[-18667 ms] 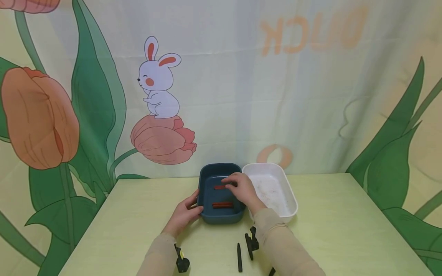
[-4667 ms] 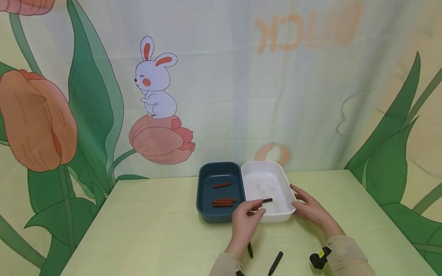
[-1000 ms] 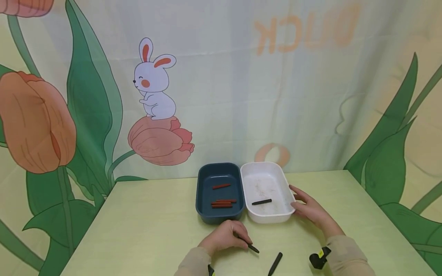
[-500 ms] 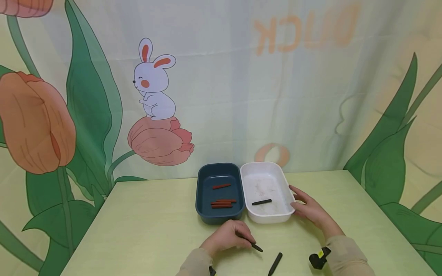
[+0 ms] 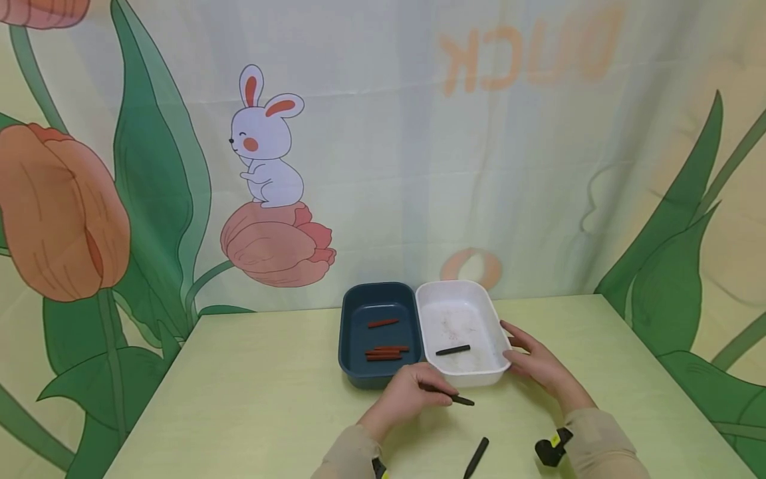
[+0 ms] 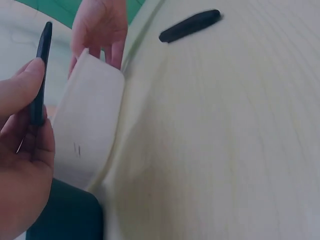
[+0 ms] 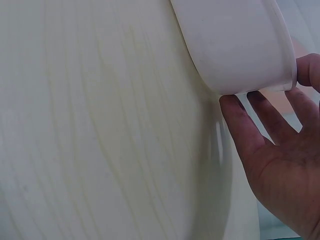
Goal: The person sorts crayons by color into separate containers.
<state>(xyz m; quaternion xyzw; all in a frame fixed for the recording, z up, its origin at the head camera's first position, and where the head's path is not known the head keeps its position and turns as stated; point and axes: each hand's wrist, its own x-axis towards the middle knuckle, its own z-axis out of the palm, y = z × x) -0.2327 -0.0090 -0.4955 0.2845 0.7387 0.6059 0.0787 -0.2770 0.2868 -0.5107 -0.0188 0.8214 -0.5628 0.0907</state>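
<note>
My left hand (image 5: 413, 394) pinches a black crayon (image 5: 463, 400) in front of the two trays, low over the table. In the left wrist view, that crayon (image 6: 44, 55) stands between thumb and fingertips. My right hand (image 5: 541, 364) rests at the right side of the white tray (image 5: 501, 313); in the right wrist view its spread fingers (image 7: 280, 120) touch the tray's outer wall and rim. Inside the white tray lies one black crayon (image 5: 453, 350). Another black crayon (image 5: 476, 458) lies on the table near the front.
Left of the white tray, side against side, stands a dark blue tray (image 5: 344, 332). Several reddish-brown crayons (image 5: 384, 357) lie in its front part, and a single one (image 5: 383, 323) farther back. A printed curtain (image 5: 383, 166) hangs behind the table (image 5: 251, 399).
My left hand has lifted the black crayon and moved it up and right towards the white tray. The right hand stays at the tray's side. Earlier, a black crayon went into the white tray.
</note>
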